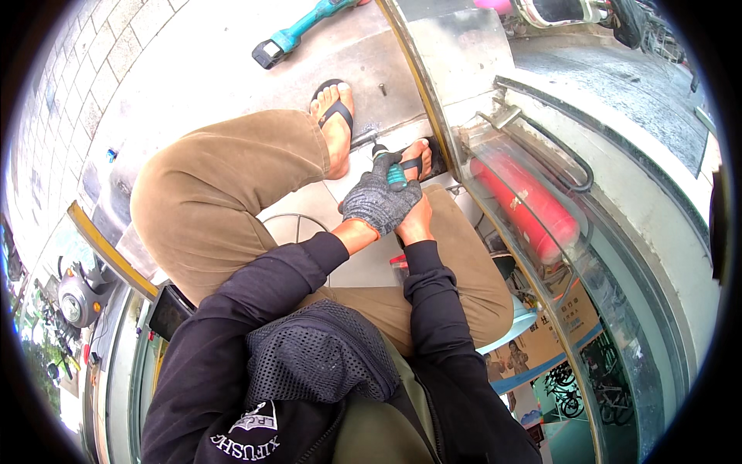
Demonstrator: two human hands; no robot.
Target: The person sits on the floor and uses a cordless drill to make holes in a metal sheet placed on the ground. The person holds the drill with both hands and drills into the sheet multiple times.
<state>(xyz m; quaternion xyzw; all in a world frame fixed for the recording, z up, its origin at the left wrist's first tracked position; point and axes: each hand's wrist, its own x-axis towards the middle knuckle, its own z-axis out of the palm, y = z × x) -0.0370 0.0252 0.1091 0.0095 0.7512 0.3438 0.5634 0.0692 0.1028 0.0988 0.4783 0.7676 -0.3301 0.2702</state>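
A teal and black power drill (396, 178) points away from me between my feet, its bit (375, 138) at the metal floor track by the doorway. My left hand (379, 203), in a grey knitted glove with an orange cuff, is closed over the drill's body from the left. My bare right hand (417, 220) is closed at the drill's rear; the glove and the tool hide most of its fingers. Beyond the track, a small screw (382, 90) lies on the floor. Farther off lies a teal cordless tool (300, 35) with a black end.
Gold-edged glass door frames stand on both sides, the right one (421, 69) close to my foot. Behind the right glass is a red cylinder (525, 203) resembling a fire extinguisher. A printed cardboard box (568, 321) sits below it. My sandalled feet (335, 127) flank the work.
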